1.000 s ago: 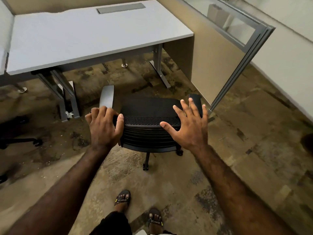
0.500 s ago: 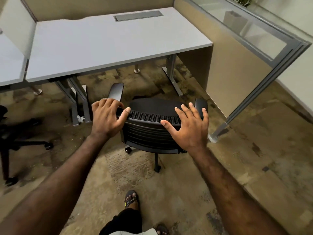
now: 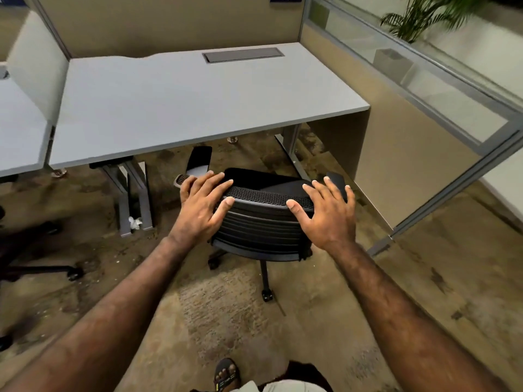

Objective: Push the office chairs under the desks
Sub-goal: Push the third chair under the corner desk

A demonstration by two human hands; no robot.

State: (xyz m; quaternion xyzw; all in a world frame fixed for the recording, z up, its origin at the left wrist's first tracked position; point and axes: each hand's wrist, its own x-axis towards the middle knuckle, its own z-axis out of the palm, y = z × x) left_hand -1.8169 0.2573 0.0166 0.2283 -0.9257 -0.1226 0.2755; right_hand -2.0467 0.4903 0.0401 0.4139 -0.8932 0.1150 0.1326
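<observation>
A black mesh-back office chair [image 3: 261, 224] stands on its castors just in front of a grey desk [image 3: 181, 106]. Its seat front and armrests reach the desk's front edge. My left hand [image 3: 202, 207] lies over the top left corner of the backrest, fingers curled on the rim. My right hand [image 3: 325, 213] presses flat on the top right of the backrest with fingers spread. Both arms are stretched forward.
A tan partition with a glass top [image 3: 418, 114] borders the desk on the right. Grey desk legs [image 3: 135, 196] stand left of the chair. A second black chair base [image 3: 34, 258] sits at the far left by another desk [image 3: 19, 137]. My sandalled foot [image 3: 226, 374] is below.
The chair has rolled forward toward the desk and I have stepped after it. My left hand has flattened more over the backrest rim.
</observation>
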